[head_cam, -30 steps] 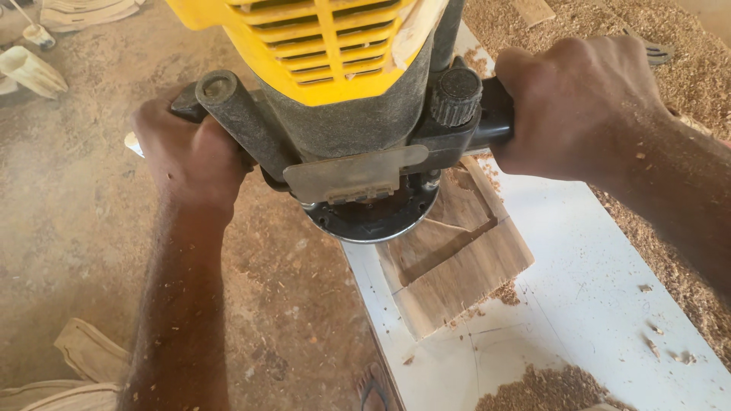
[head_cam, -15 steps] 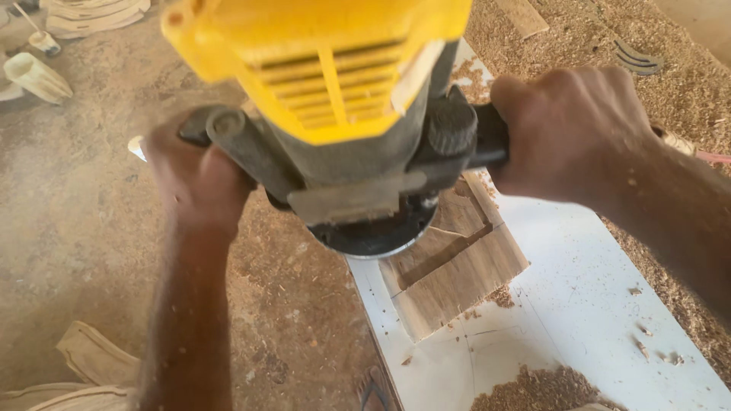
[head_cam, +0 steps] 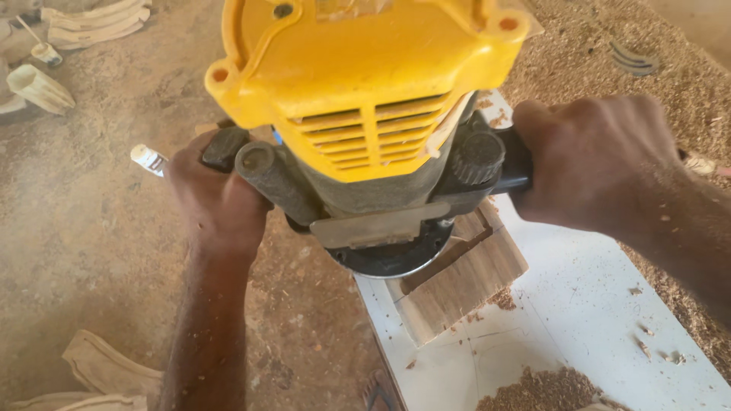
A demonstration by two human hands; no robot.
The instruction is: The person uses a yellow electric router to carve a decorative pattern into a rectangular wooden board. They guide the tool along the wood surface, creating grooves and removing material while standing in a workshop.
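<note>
A big yellow-topped router fills the middle of the head view, its round base resting on a small brown wood block. A groove is cut into the block's top. My left hand grips the router's black left handle. My right hand grips the black right handle. The block lies on a white board. The router's bit is hidden under its base.
Sawdust piles lie on the white board's near end and on the ground at the right. Carved pale wood pieces sit at the top left and bottom left. A small white tube lies near my left hand.
The router has risen closer to the camera and shifted slightly left along the block; both hands keep their grip on the handles.
</note>
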